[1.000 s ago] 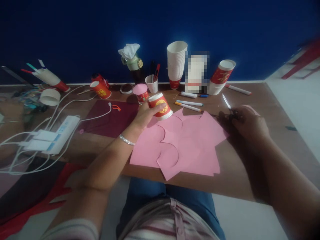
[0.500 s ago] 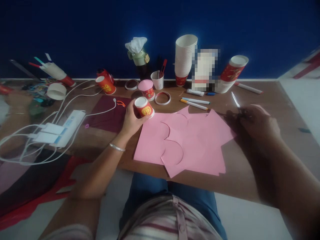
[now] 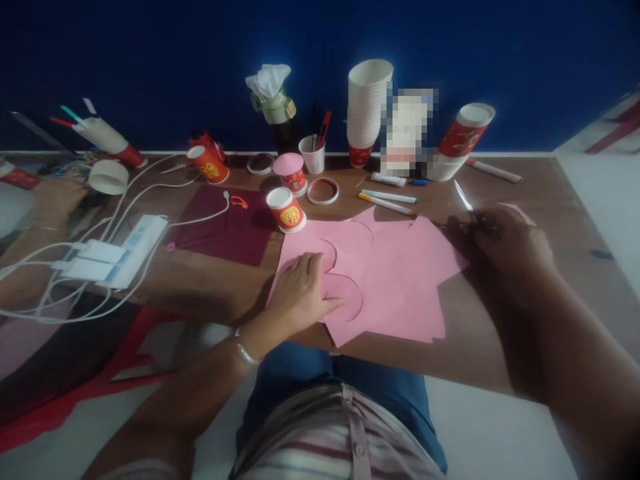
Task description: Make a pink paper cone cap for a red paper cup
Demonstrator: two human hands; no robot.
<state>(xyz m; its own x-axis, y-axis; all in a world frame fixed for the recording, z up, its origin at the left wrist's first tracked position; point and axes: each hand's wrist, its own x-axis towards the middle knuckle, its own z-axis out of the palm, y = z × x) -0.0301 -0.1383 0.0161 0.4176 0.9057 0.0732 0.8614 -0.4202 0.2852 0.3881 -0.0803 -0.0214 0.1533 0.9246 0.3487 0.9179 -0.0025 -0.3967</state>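
Observation:
My left hand (image 3: pixel 303 290) lies flat and open on the near left part of the pink paper sheets (image 3: pixel 395 280), beside curved cut-outs. The red and white paper cup (image 3: pixel 286 209) it held stands upside down on the table just beyond the paper's left corner. My right hand (image 3: pixel 505 243) rests at the paper's right edge, closed on a pair of scissors (image 3: pixel 465 203) whose blades point away towards the wall.
A dark red sheet (image 3: pixel 225 230) lies left of the cup, with a power strip and white cables (image 3: pixel 120 257) further left. Along the wall stand a cup stack (image 3: pixel 367 100), more cups, markers (image 3: pixel 387 200) and a tape ring (image 3: pixel 323 190). Another person's hand (image 3: pixel 55 200) shows at far left.
My left hand set the red cup down upside down left of the pink paper, let go, and moved back onto the paper. My right hand stayed put with the scissors.

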